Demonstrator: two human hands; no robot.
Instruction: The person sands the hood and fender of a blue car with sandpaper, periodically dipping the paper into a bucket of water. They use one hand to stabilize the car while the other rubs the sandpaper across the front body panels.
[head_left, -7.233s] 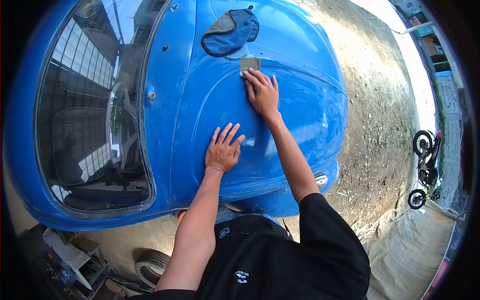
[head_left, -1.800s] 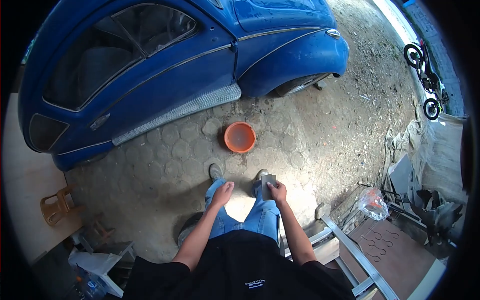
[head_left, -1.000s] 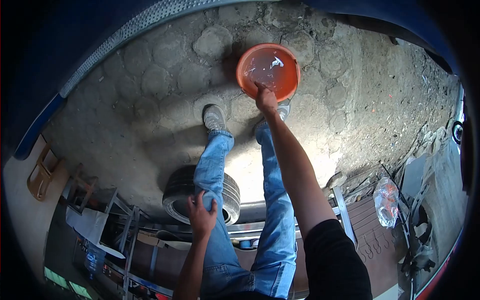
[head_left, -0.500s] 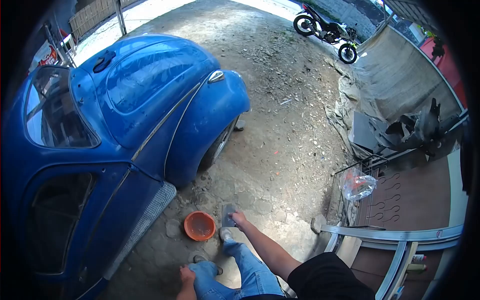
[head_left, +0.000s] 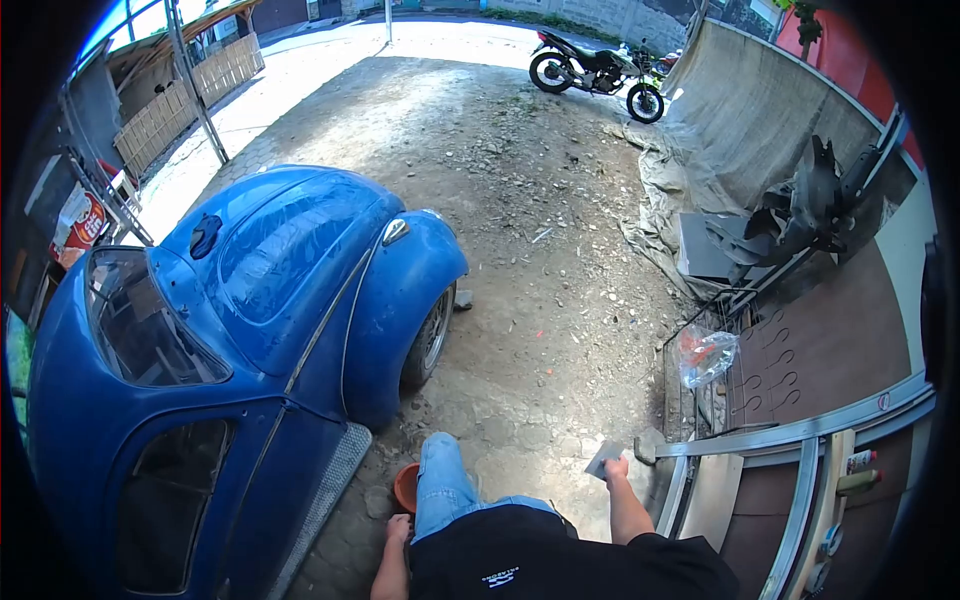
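Observation:
My right hand (head_left: 617, 466) is closed on a thin grey rectangular sheet (head_left: 603, 459) that looks like sandpaper, held out over the ground to my right. My left hand (head_left: 398, 528) hangs beside my bent left leg, its fingers curled in, and nothing shows in it. Just beyond that hand stands an orange plastic bucket (head_left: 404, 487), partly hidden by my knee. To the left is a blue car (head_left: 300, 260) with a rounded hood and dusty, scuffed paint.
The car's ridged running board (head_left: 325, 500) lies close on my left. At right are metal rails (head_left: 800, 440), a wire rack with a clear plastic bag (head_left: 706, 357), and dark car parts (head_left: 800, 215). A motorcycle (head_left: 600, 72) stands farther off on the stony ground.
My right hand has swung rightward with the grey sheet, away from the bucket. My view has tilted up, and my leg now covers part of the bucket. The left hand has left the knee.

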